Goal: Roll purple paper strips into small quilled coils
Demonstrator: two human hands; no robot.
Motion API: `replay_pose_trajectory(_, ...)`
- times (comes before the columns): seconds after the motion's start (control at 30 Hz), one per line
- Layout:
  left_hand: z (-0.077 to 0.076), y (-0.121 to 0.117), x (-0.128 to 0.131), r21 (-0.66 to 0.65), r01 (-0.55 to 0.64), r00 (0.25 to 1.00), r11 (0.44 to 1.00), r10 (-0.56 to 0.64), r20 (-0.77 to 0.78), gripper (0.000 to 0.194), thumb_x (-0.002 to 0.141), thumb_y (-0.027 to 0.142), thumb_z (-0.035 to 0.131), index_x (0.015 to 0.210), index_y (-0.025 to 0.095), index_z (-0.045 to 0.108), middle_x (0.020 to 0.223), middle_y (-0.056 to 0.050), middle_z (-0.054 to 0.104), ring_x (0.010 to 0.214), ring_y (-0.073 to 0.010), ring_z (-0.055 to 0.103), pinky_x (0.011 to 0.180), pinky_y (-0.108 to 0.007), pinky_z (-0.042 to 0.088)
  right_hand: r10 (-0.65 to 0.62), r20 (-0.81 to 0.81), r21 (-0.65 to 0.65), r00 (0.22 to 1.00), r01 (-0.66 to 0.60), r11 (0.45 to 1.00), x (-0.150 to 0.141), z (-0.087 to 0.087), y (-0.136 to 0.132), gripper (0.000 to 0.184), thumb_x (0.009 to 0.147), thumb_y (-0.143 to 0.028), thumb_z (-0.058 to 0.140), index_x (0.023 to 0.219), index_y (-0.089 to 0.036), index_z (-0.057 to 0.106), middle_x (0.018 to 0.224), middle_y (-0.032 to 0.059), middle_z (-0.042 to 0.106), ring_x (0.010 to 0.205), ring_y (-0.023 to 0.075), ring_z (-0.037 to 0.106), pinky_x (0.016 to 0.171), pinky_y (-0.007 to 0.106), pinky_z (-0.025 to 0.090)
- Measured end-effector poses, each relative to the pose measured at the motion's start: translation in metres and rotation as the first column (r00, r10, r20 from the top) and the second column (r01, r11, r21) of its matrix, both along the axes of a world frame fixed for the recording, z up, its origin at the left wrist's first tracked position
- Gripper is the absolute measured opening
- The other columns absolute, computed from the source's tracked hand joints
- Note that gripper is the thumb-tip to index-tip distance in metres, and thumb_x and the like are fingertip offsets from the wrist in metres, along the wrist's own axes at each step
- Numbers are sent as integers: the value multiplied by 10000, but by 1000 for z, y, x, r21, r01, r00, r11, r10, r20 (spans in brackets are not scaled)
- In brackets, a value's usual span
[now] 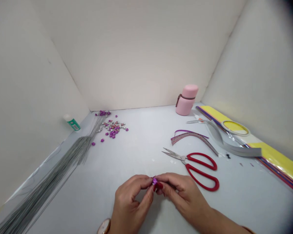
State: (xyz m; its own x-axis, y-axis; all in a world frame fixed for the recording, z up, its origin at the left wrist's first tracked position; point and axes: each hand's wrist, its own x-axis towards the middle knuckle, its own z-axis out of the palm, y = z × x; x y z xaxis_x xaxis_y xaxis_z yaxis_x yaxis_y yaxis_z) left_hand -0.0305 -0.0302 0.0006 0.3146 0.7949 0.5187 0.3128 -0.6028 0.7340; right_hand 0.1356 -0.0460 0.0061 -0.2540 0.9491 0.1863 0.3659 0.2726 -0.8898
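My left hand (130, 201) and my right hand (183, 195) meet at the fingertips near the front of the white table (136, 146). Between them they pinch a small shiny purple folded piece (155, 181), partly hidden by my fingers. Red-handled scissors (184, 158) lie closed just beyond my right hand, not touching it. A wristwatch (104, 226) sits on my left wrist.
A long bundle of thin grey wires (48, 175) runs along the left side, near a scattered pile of purple and silver beads (113, 128). At the back stand a pink bottle (187, 100) and a glue tube (72, 123). Striped paper strips (274, 156) lie at the right, beside small scissors (197, 121).
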Motion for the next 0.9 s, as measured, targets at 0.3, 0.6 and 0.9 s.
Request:
replay_pose_trajectory(0.3,3,-2,2,2,-18,1000,1000,18,-5,141,665,30,585,738,146,617,680,-55,666,611,-148,635,570,-226,525,80,61,49,995,-83,995,5,6,2,166,829,-178,475,879,-194,632,734,17,678,660,118,618,627,192,464)
replay_pose_trajectory(0.6,-1,-2,7,168,-107,993,980,114,-36,151,649,18,568,706,158,577,667,-58,666,602,-147,642,558,-218,531,-15,202,239,979,-34,970,-2,-4,-7,224,823,-114,389,923,-175,580,765,55,656,674,155,609,617,248,476)
replay_pose_trajectory(0.9,-2,1,6,-131,-26,998,991,33,51,124,728,72,556,792,152,625,736,-54,668,653,-143,645,596,-217,546,-90,91,150,992,75,986,-5,-2,-4,220,846,-167,415,991,-192,579,851,56,665,757,152,616,674,236,486)
